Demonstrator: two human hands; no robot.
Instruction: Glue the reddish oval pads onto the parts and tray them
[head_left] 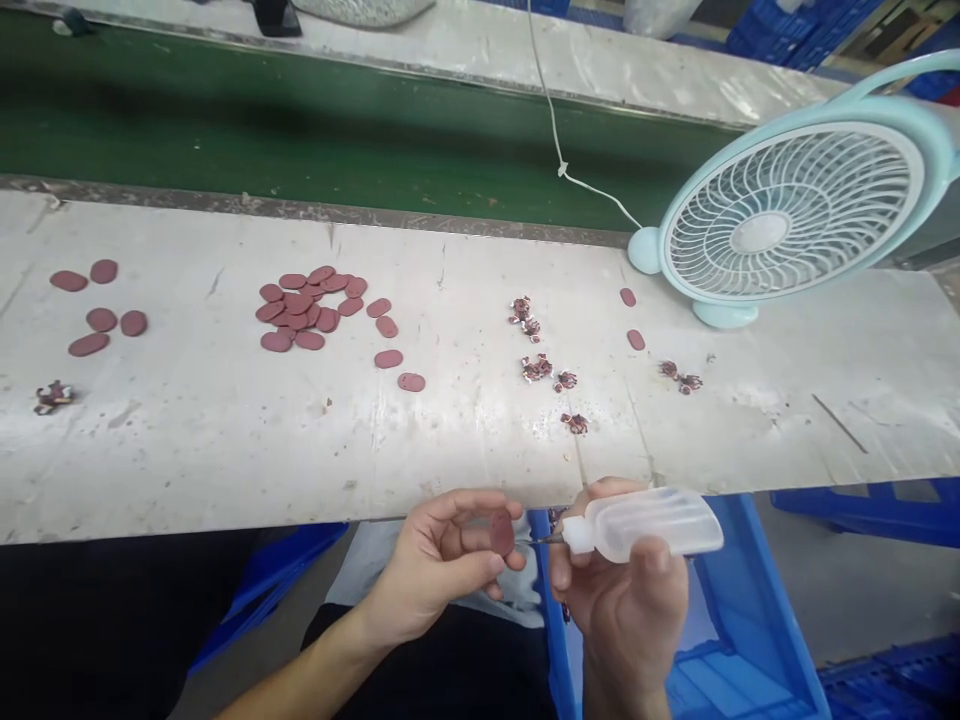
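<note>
Between its thumb and fingers, my left hand (442,560) holds a dark red oval disc (502,533) at the table's front edge. My right hand (626,590) grips a translucent white squeeze bottle (656,523) lying sideways, its thin metal tip pointing left, close to the disc. Whether tip and disc touch I cannot tell. Beyond my hands, a pile of similar red discs (298,305) lies on the white table (450,440). Several small dark red and white figure pieces (537,369) lie right of the pile.
A light blue fan (761,233) stands at the right, its white cord crossing the green strip (450,150) behind the table. Below the front edge is a blue crate (757,640). More discs (101,320) lie at the left, and a thin stick (840,423) at the right.
</note>
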